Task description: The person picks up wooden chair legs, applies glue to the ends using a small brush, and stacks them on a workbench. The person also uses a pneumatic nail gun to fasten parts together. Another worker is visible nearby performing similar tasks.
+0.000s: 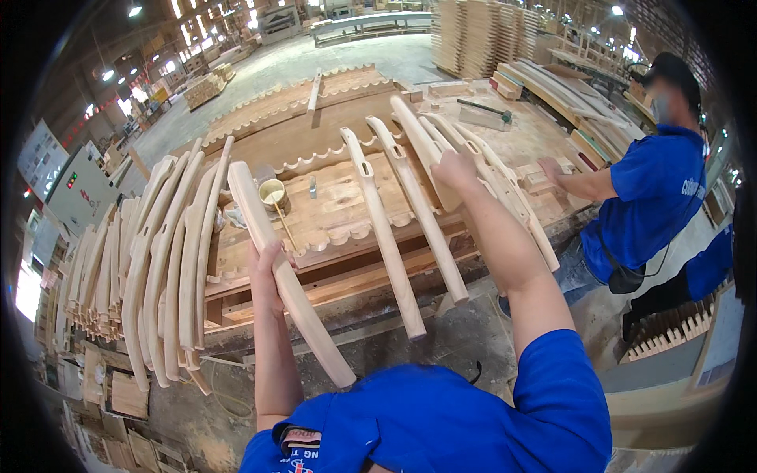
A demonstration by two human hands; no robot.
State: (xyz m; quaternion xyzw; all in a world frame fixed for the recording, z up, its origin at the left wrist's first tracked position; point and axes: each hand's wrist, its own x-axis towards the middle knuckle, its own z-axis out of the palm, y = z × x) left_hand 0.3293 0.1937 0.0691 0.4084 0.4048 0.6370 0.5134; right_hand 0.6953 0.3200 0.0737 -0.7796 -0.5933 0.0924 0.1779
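Our left hand (266, 272) wraps around a curved wooden chair leg (284, 276), holding it slanted above the counter (331, 209). Our right hand (455, 170), farther out, closes on another curved leg (426, 150) among those laid side by side. Beyond our left hand sits a glue cup (273, 191); right of our right hand, a co-worker's hand (550, 169) rests on the counter.

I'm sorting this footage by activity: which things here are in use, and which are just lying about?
In use:
- left hand gripping a long curved pale wooden chair leg
- right hand on another curved pale wooden leg

Lying about:
- stack of curved wooden legs at left
- small round cup with a stick
- two slotted wooden legs on the workbench
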